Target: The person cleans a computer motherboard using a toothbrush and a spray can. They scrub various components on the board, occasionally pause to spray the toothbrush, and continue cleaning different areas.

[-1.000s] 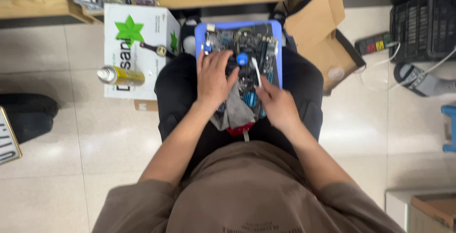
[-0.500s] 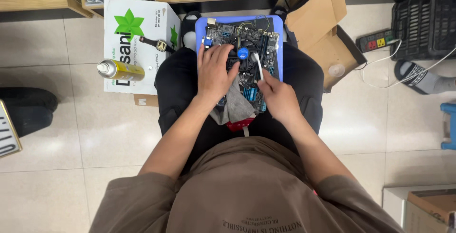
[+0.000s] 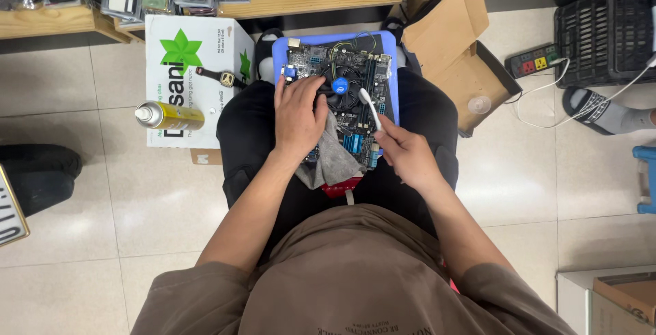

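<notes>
Left hand [image 3: 298, 118] lies flat, fingers spread; right hand [image 3: 404, 152] is curled in a pinch

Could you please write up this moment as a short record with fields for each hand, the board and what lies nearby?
Left hand: rests flat on the circuit board
Right hand: holds a white brush over the board
Board: lies on a blue tray on the lap, with a grey cloth at its near edge
Nearby: spray can and wristwatch on a white box
</notes>
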